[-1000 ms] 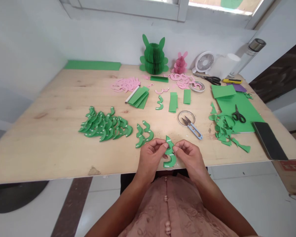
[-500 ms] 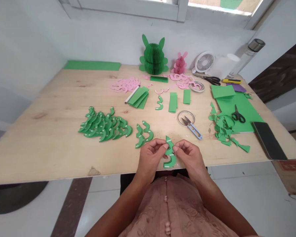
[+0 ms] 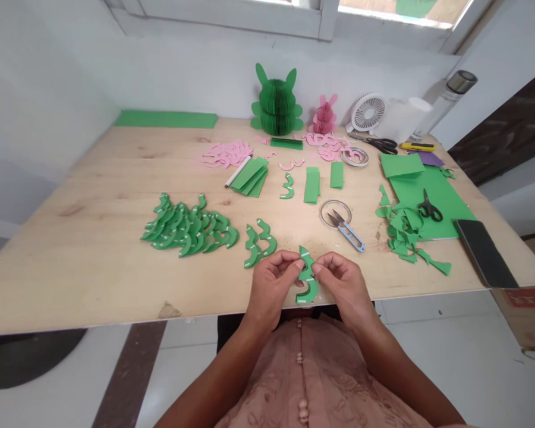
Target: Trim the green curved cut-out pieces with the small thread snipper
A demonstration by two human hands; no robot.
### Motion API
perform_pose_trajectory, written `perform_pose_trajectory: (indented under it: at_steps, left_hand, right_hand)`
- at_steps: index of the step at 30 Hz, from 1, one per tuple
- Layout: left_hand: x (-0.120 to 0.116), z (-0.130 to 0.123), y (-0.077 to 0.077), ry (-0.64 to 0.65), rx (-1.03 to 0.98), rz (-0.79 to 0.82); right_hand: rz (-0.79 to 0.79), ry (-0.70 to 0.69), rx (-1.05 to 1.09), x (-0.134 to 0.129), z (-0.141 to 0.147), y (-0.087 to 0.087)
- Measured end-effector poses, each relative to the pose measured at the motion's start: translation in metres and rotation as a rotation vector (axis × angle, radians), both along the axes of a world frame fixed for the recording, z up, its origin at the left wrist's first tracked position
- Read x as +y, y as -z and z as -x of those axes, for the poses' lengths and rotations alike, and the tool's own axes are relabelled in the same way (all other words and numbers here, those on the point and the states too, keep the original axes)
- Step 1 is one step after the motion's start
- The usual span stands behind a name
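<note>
A green wavy paper cutout (image 3: pixel 310 289) with white strips on it is held upright over the table's front edge. My left hand (image 3: pixel 276 279) pinches its left side between thumb and fingers. On the opposite side my right hand (image 3: pixel 342 279) grips it with thumb and forefinger. Just beyond my left hand lie a few similar cutouts (image 3: pixel 259 242), and farther left is a large heap of green cutouts (image 3: pixel 189 229). Past my right hand, blue-handled thread snips (image 3: pixel 346 230) rest partly over a tape ring (image 3: pixel 336 213).
Green paper scraps (image 3: pixel 403 232), small black scissors (image 3: pixel 429 207) and a phone (image 3: pixel 485 252) lie on the right. Folded green paper (image 3: pixel 251 177) and pink cutouts (image 3: pixel 227 153) are mid-table. A green honeycomb paper figure (image 3: pixel 278 107), a pink one (image 3: pixel 325 116) and a fan (image 3: pixel 368 112) stand behind.
</note>
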State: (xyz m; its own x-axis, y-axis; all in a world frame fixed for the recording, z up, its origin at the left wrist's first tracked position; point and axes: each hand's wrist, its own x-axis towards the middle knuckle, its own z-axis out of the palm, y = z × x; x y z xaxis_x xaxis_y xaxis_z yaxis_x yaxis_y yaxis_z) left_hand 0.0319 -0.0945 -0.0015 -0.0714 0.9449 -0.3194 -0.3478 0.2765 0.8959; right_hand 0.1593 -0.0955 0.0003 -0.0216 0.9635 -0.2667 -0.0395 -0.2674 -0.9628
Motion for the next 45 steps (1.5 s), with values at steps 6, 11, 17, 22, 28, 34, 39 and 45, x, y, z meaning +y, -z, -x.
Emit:
perform_pose_trajectory:
  at_steps: [6, 11, 17, 22, 28, 34, 39, 45]
  left_hand:
    - [0.0003, -0.0001, 0.0002, 0.004, 0.004, -0.011]
    - [0.001, -0.0003, -0.0009, 0.001, 0.009, -0.003]
    - [0.0019, -0.0006, -0.0013, -0.01, 0.015, -0.002]
    - [0.0023, -0.0005, -0.0008, -0.003, -0.001, -0.012]
    - [0.0027, -0.0005, -0.0008, -0.005, 0.002, 0.008]
    - [0.0027, -0.0002, -0.0007, 0.003, -0.002, 0.015]
    - [0.0023, -0.0001, -0.0008, -0.002, -0.006, 0.023]
    - [0.0019, -0.0007, -0.0013, -0.005, -0.001, 0.039]
  right_hand:
    - [-0.003, -0.003, 0.007, 0.0004, -0.0004, -0.0003]
    - [-0.006, -0.004, -0.003, 0.0011, -0.0006, 0.0004]
    - [-0.018, -0.011, -0.006, 0.0018, -0.0008, 0.0005]
    - [-0.029, -0.018, -0.027, 0.0025, -0.0013, 0.001]
    - [-0.036, -0.02, -0.045, 0.0023, -0.001, 0.0025]
    - [-0.053, -0.022, -0.101, 0.0017, -0.0011, 0.0045]
    - [-0.06, -0.025, -0.122, 0.0017, -0.0017, 0.0054]
    - [-0.058, -0.029, -0.119, 0.001, -0.0017, 0.0055]
